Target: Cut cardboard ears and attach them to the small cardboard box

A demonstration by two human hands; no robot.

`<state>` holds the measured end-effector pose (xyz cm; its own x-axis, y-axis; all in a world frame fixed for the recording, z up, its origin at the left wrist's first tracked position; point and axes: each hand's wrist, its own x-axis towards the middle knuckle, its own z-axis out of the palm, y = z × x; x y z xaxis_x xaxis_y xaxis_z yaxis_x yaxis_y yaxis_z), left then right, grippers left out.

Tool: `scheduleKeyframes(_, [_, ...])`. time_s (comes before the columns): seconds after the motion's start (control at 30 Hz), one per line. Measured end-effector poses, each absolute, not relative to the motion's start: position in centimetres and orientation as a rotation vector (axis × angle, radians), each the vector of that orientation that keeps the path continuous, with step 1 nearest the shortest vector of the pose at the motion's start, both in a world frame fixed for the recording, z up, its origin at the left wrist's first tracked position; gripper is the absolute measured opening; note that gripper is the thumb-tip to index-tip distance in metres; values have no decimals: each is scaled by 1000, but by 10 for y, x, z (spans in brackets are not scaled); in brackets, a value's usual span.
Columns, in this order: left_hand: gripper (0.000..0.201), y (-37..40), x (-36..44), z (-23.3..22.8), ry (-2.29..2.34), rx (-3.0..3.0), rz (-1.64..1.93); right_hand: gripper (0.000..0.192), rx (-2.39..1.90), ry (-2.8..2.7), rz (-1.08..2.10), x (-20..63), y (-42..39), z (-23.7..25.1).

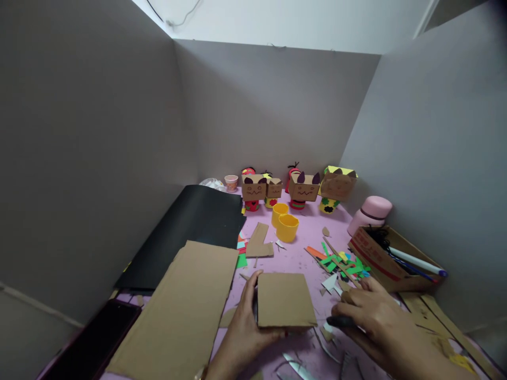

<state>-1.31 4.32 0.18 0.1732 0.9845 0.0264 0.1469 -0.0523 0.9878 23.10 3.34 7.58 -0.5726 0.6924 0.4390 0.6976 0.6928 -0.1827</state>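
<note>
A rectangular brown cardboard piece [285,298] lies flat on the pink table [301,253]. My left hand [245,330] grips its left and near edge, thumb along the side. My right hand [376,316] rests just right of the piece, fingers curled around a dark, slim object [340,321] that may be a pen or knife; its tip is near the cardboard's right corner. Cardboard scraps and offcuts [328,338] lie around both hands.
A large cardboard sheet [182,311] and black sheet [190,227] lie left. Two yellow cups [285,224], coloured paper scraps [340,264], several cardboard box figures [301,187], a pink bottle [370,214] and a box of pens [392,256] stand behind. Grey walls enclose the table.
</note>
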Motion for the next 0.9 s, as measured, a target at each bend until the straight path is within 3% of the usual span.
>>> scheduleKeyframes(0.43, [105,40,-11,4,1171,1368,1047,18,-1018,-2420,-257,172,45,82])
scheduleKeyframes(0.9, [111,43,-10,-2,1115,1348,1066,32,-958,-2521,-479,151,47,97])
